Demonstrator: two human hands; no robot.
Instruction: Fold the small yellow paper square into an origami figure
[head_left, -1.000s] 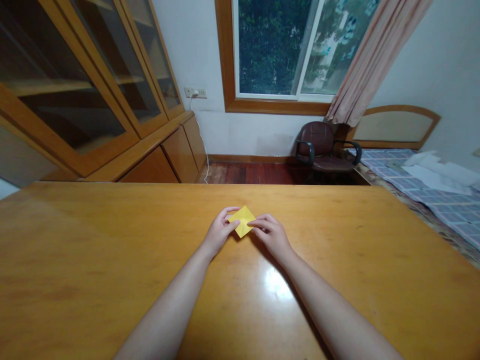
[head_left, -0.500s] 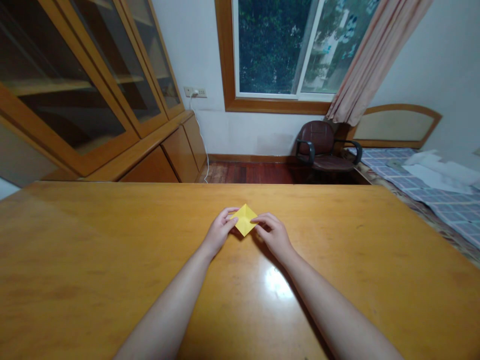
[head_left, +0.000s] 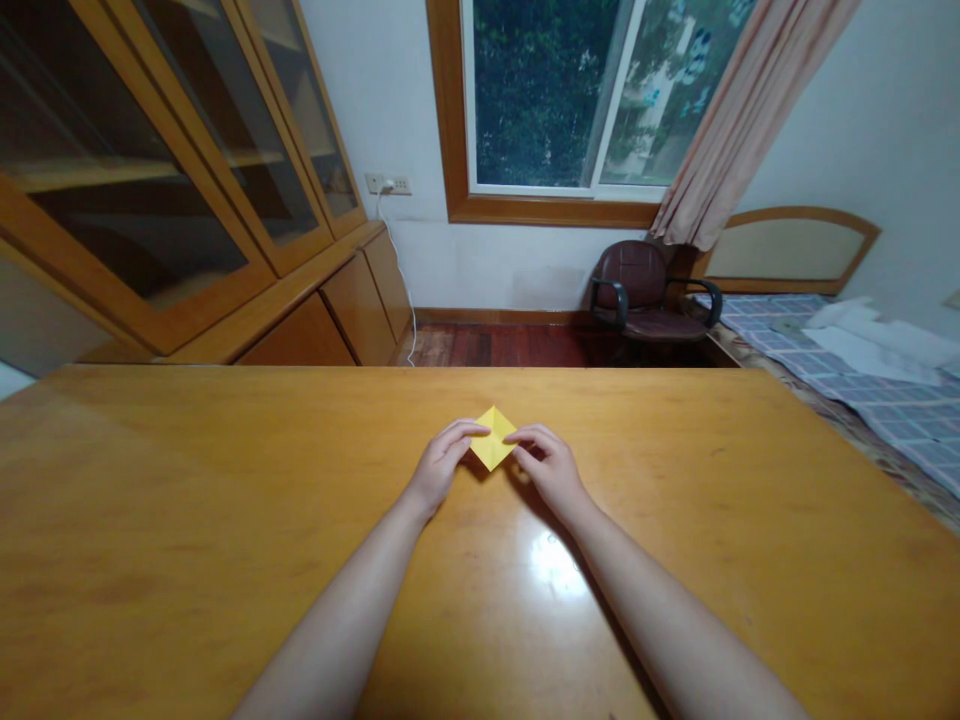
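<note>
A small folded square of yellow paper (head_left: 493,444) lies as a diamond on the wooden table (head_left: 225,500), near its middle. My left hand (head_left: 441,465) pinches the paper's left corner, fingers curled over its edge. My right hand (head_left: 550,464) pinches the right corner in the same way. Both forearms reach in from the near edge of the table.
A glass-door wooden cabinet (head_left: 165,190) stands at the left behind the table. Beyond the far edge are a dark red armchair (head_left: 637,295) under the window (head_left: 555,95) and a bed (head_left: 855,380) with a checked cover at the right.
The paper has turned slightly and sits more squarely as a diamond. Both hands' fingers have shifted a little along its side corners.
</note>
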